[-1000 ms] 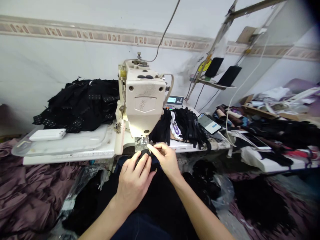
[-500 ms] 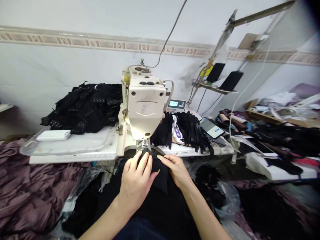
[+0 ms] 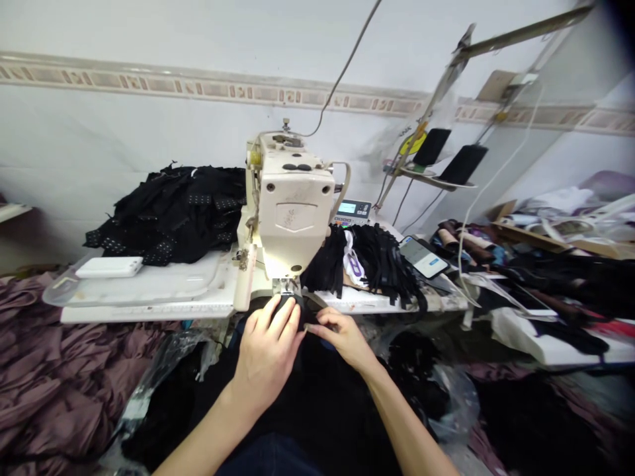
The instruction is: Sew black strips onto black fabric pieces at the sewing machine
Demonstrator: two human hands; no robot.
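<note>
Head-worn view faces forward, down onto the sewing machine [image 3: 292, 211].

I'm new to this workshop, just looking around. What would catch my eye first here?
The cream sewing machine stands at the centre, with a heap of black fabric to its left and black strips to its right. Below its needle, the left hand and right hand touch black cloth.

The left hand [image 3: 265, 354] and right hand [image 3: 344, 338] hold black fabric [image 3: 286, 307] at the presser foot [image 3: 285, 285] of a cream sewing machine [image 3: 295, 211].
</note>
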